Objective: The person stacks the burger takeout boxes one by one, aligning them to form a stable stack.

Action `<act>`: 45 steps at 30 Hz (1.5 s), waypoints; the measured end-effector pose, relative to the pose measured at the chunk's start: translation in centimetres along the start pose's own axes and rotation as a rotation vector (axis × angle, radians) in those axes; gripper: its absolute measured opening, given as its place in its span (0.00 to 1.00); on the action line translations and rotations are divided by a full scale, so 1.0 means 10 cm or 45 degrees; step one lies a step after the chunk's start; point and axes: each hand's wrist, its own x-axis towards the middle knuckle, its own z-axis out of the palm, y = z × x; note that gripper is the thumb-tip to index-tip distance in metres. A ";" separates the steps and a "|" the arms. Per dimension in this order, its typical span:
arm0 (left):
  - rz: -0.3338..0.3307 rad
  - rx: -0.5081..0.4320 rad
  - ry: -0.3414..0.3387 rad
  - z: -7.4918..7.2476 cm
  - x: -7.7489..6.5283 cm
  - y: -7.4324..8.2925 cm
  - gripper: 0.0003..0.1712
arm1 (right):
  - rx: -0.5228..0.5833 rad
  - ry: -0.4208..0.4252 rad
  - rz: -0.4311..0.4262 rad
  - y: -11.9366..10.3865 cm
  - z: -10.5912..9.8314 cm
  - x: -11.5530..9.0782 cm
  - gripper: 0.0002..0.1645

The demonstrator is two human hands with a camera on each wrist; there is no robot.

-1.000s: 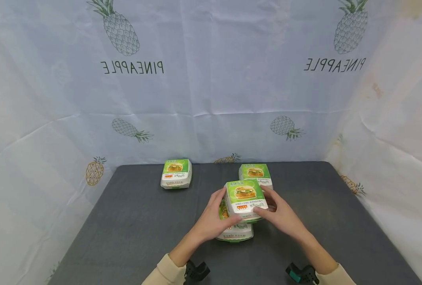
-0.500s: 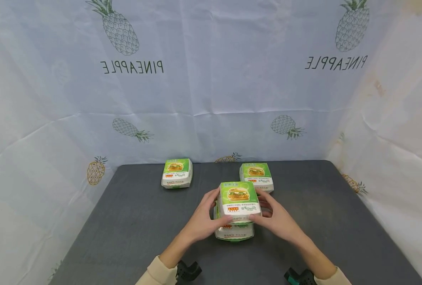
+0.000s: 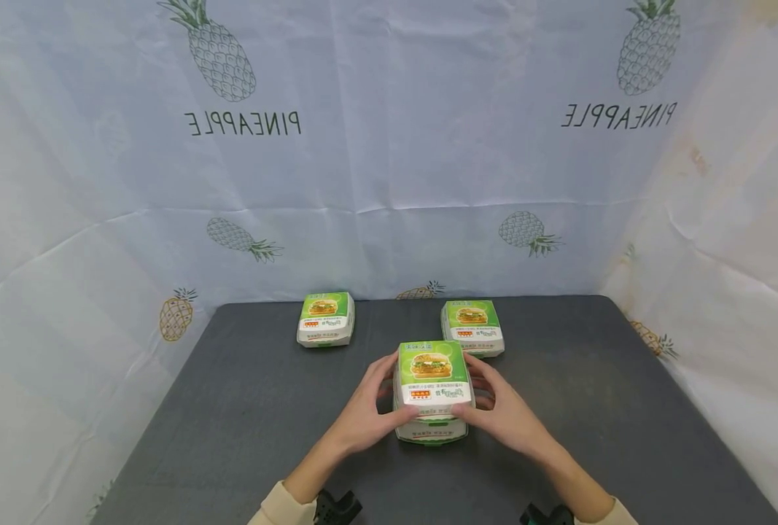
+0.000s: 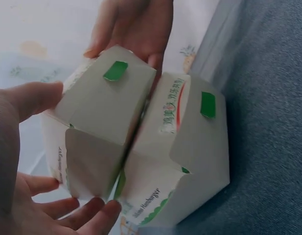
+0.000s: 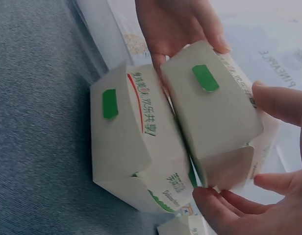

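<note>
A green and white cardboard hamburger box (image 3: pixel 431 372) is held level between both hands, directly over a second hamburger box (image 3: pixel 432 433) that stands on the table. My left hand (image 3: pixel 365 415) grips its left side, thumb on the front edge. On the other side my right hand (image 3: pixel 507 414) holds it the same way, fingers along the side wall. The wrist views show the upper box (image 4: pixel 104 105) against the lower box (image 5: pixel 124 142), with a narrow wedge-shaped gap at the near end of the seam. Whether its full weight rests there I cannot tell.
Two more hamburger boxes stand toward the back of the dark grey table (image 3: pixel 244 408): one box (image 3: pixel 326 321) at the left, another box (image 3: pixel 472 327) just behind my right hand. A white cloth (image 3: pixel 389 168) printed with pineapples hangs behind the table and at both sides.
Both hands have brought the upper hamburger box left and down, from an off-centre position to squarely over the lower one. The lower box and the two at the back stay put.
</note>
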 end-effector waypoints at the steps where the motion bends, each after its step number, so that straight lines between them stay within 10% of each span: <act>1: -0.001 -0.006 -0.002 0.00 0.00 -0.01 0.51 | 0.000 0.001 0.010 0.01 0.01 0.00 0.55; 22: -0.018 -0.029 -0.009 -0.02 -0.05 -0.09 0.52 | 0.021 0.015 0.066 -0.01 0.12 -0.01 0.54; 32: -0.008 -0.012 0.000 0.00 -0.03 -0.08 0.54 | -0.119 -0.039 -0.028 -0.10 -0.16 0.02 0.44; 45: -0.016 -0.009 -0.033 -0.01 -0.02 -0.08 0.54 | -0.422 0.139 -0.097 -0.02 -0.56 0.35 0.41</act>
